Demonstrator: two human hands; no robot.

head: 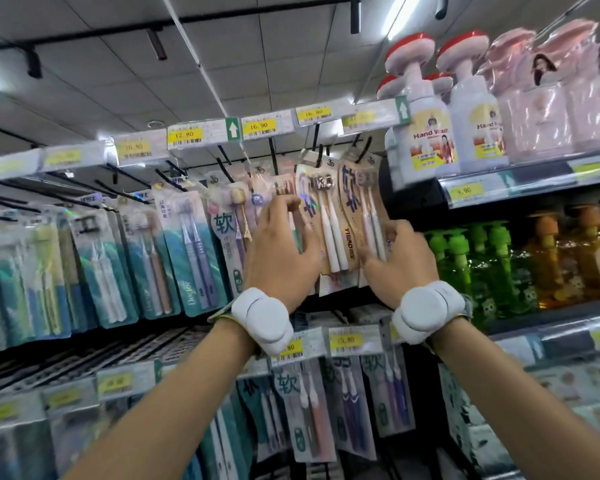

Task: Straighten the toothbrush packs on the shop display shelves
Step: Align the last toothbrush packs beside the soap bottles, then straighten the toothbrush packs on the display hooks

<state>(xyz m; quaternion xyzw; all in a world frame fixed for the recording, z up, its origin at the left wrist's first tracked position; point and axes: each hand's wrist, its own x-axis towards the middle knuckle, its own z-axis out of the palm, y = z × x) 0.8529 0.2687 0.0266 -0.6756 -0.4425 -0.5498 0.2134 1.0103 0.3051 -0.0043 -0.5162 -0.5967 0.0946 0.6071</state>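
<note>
Wave-patterned teal packs (174, 261); tan packs (350, 206) with blue characters; yellow price tags (184, 135); white wristbands (261, 320); white pumps (426, 109), red caps; green bottles (461, 261); amber bottles (565, 258), perhaps orange-capped; pink jars (548, 109)

Peg shelf (201, 133) holds hanging toothbrush packs (187, 258); right shelf (520, 181) carries hand wash bottles (430, 133), green pump bottles (465, 271) below.

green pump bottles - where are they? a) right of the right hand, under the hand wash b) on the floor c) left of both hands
a: the green pump bottles stand right of the right hand, on the shelf under the hand wash bottles.
</note>
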